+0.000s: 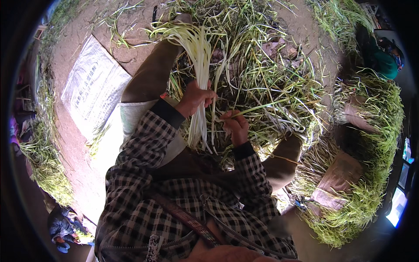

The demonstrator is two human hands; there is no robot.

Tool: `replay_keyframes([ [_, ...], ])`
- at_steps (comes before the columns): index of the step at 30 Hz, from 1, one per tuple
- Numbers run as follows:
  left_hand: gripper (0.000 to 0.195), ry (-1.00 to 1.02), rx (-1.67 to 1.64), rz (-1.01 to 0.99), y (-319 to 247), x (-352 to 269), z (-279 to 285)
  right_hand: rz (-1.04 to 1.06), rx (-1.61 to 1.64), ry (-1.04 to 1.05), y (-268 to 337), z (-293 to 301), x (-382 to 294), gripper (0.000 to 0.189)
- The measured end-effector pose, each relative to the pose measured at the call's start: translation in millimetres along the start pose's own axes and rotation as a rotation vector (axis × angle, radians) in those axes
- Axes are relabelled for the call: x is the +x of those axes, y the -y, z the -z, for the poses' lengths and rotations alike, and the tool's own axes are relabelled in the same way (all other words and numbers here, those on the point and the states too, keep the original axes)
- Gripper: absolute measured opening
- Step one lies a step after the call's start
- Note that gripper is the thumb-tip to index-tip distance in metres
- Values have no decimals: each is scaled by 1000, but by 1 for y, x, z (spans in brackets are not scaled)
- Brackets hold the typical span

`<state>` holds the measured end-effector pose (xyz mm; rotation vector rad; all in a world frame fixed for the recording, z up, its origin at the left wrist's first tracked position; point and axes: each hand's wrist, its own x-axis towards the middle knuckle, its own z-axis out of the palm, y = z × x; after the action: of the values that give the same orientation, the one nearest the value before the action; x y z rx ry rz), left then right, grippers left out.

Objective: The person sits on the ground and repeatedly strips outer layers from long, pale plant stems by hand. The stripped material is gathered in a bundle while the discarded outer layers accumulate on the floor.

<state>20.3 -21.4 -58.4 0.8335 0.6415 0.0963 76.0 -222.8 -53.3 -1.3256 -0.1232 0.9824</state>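
Note:
My left hand (195, 98) is closed around a bundle of long white-stemmed leafy stalks (199, 59), which look like green garlic. Their pale yellow-green tips fan out over my knee, and the white stem ends hang below the fist. One separate stalk (213, 126) hangs between my hands, close to the left thumb. Just right of it, my right hand (236, 126) pinches a thin green leaf (262, 107) with pale, skin-like shreds at the fingers. Beneath both hands lies a tangled heap of loose leaves and stalks (255, 75).
A white woven sack (96, 85) bearing writing lies on the earthen floor (77, 137) at left. Bundled stalks (366, 196) with brown wraps (338, 180) are piled along the right. Other people sit at upper right (381, 59) and lower left (63, 229). My knees (150, 72) flank the heap.

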Motion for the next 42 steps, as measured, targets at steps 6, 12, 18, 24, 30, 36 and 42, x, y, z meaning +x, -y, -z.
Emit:
replay_keyframes([
  [6, 32, 4, 20, 28, 3, -1, -4, -38, 243, -61, -5, -21, 24, 7],
  [12, 32, 8, 123, 38, 3, -4, -6, 54, -99, -143, 2, -27, 53, 15],
  [18, 34, 54, 143, 15, 7, -3, -3, 62, -285, -118, 0, -18, 65, 12],
  [24, 34, 62, 218, 14, 8, -3, -2, 118, -306, -152, 0, -15, 61, 10],
  [30, 35, 68, 249, 58, 1, -5, -7, 59, 136, -146, 15, -26, 37, 8],
  [36, 35, 85, 280, 49, 0, -7, -11, 114, 322, -115, 31, -27, 8, 5],
  [42, 37, 47, 107, 115, -1, -9, -10, 236, 349, -25, 46, -32, -22, 2],
])
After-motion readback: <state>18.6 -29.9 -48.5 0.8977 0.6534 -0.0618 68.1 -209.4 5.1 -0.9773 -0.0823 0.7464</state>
